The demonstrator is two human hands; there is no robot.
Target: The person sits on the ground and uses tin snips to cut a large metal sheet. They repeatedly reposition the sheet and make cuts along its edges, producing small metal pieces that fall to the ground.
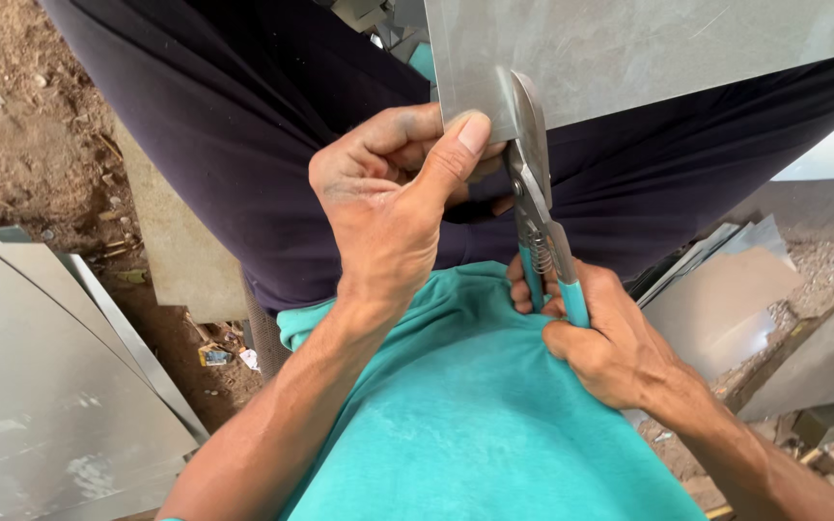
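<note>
Left hand (393, 198) closed, thumb pinching the near edge of the metal sheet (629, 48). Right hand (605, 333) closed around the snips (538, 207), blades on the sheet. More sheets (41, 386) lie left on dirt ground (21, 125).

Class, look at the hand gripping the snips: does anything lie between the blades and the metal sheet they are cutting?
Nothing visible does. The teal-handled metal snips, held in the right hand, already bite the grey metal sheet's lower edge, beside the left hand pinching it.
</note>
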